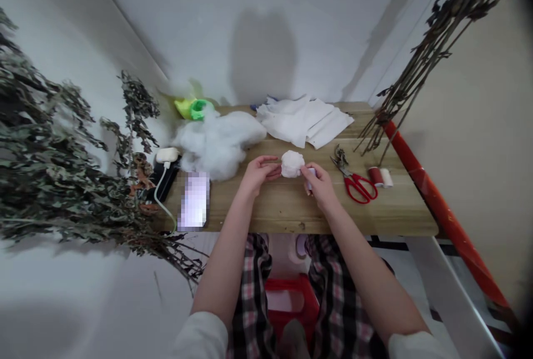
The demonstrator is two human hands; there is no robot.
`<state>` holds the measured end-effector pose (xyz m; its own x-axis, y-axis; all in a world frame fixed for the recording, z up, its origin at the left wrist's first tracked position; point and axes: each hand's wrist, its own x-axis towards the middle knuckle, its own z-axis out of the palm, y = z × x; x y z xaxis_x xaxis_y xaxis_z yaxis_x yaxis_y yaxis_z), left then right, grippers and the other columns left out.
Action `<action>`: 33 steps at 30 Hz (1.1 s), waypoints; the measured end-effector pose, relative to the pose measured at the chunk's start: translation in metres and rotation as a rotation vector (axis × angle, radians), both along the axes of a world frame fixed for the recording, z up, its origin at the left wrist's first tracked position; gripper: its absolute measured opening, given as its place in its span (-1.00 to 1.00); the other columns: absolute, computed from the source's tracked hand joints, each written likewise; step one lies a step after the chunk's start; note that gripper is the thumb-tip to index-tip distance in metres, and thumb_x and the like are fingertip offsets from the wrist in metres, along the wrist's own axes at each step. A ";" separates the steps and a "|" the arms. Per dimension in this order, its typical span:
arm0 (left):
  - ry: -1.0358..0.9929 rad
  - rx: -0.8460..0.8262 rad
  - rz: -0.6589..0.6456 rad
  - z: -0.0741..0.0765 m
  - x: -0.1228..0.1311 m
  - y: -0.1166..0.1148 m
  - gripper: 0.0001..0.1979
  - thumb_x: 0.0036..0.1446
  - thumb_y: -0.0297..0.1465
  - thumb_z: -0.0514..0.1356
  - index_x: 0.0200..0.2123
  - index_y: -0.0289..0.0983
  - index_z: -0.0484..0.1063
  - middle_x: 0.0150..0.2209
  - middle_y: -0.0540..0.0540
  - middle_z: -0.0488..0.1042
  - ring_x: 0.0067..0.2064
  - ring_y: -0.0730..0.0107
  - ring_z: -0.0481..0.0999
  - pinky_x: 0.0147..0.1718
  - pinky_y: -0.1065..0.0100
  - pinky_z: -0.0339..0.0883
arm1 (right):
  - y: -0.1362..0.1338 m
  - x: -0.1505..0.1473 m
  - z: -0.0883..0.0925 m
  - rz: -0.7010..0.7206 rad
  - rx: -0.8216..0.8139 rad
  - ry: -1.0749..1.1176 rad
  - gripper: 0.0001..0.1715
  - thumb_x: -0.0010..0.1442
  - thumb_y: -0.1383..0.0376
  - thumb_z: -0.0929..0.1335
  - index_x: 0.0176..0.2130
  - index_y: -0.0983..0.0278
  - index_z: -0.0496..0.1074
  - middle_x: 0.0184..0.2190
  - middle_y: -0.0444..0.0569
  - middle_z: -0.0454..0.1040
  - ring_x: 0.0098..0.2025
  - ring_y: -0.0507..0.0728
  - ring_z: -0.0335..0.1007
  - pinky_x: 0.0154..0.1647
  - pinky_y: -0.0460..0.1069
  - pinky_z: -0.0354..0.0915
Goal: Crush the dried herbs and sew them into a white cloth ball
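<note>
A small, crumpled white ball (pixel 292 164), soft-looking like cloth or stuffing, sits between my hands over the wooden table. My left hand (pixel 261 174) is open beside it, fingers stretched toward its left side; whether they touch it is hard to tell. On the other side, my right hand (pixel 318 184) is closed round a small pale lavender object (pixel 311 176), mostly hidden by the fingers. Its fingertips meet the ball's right edge. Red-handled scissors (pixel 358 185) lie to the right of this hand, near a red thread spool (pixel 375 176) and a white thread spool (pixel 387 178).
Fluffy white stuffing (pixel 220 145) heaps at the back left, before a green and yellow bag (pixel 195 108). White cloth pieces (pixel 303 120) lie at the back. A phone (pixel 194 201) and a white charger (pixel 167 155) are left. Dried plants (pixel 54 164) flank the table (pixel 266 217).
</note>
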<state>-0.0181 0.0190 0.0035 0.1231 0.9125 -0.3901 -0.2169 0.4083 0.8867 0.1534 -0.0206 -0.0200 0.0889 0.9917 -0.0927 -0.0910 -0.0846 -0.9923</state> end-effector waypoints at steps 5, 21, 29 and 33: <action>0.092 -0.019 -0.043 0.003 -0.008 -0.002 -0.70 -0.06 -0.52 0.28 -0.18 -0.34 0.40 -0.37 -0.14 0.58 -0.32 0.39 0.59 -0.26 0.37 0.47 | 0.003 -0.003 -0.008 -0.054 0.008 -0.065 -0.63 0.05 -0.02 0.37 -0.45 0.20 0.26 -0.80 -0.33 0.10 -0.79 -0.05 0.00 -0.78 -0.13 -0.10; 0.679 0.407 -0.083 0.000 -0.041 -0.001 -0.86 -0.01 -0.35 0.21 -0.35 -0.26 0.48 -0.54 0.00 0.40 -0.48 0.46 0.37 -0.47 0.45 0.22 | 0.001 -0.004 -0.010 -0.104 0.299 -0.625 -0.74 0.16 0.11 0.28 -0.43 0.24 0.33 -0.45 -0.06 0.40 -0.38 0.11 0.27 -0.34 -0.03 0.17; 0.259 0.600 -0.044 0.006 0.000 0.001 -0.71 0.18 -0.28 0.10 -0.10 -0.26 0.47 -0.06 -0.15 0.51 0.02 0.31 0.44 0.05 0.31 0.24 | 0.001 -0.002 -0.005 -0.022 0.430 -0.646 -0.84 0.18 0.20 0.29 -0.39 0.23 0.35 -0.25 0.03 0.48 -0.20 0.17 0.38 -0.17 0.01 0.22; 0.133 0.437 -0.128 0.000 0.010 0.005 -0.62 0.20 -0.17 0.06 -0.07 -0.26 0.48 -0.07 -0.16 0.52 -0.02 0.26 0.47 -0.03 0.30 0.31 | 0.001 -0.001 -0.003 -0.008 0.431 -0.614 -0.84 0.17 0.19 0.29 -0.38 0.22 0.35 -0.24 0.02 0.49 -0.20 0.17 0.39 -0.16 0.02 0.24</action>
<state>-0.0080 0.0235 0.0036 0.2199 0.9755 0.0070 -0.0624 0.0069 0.9980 0.1524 -0.0195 -0.0226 0.0065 0.9282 0.3719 0.4909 0.3211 -0.8099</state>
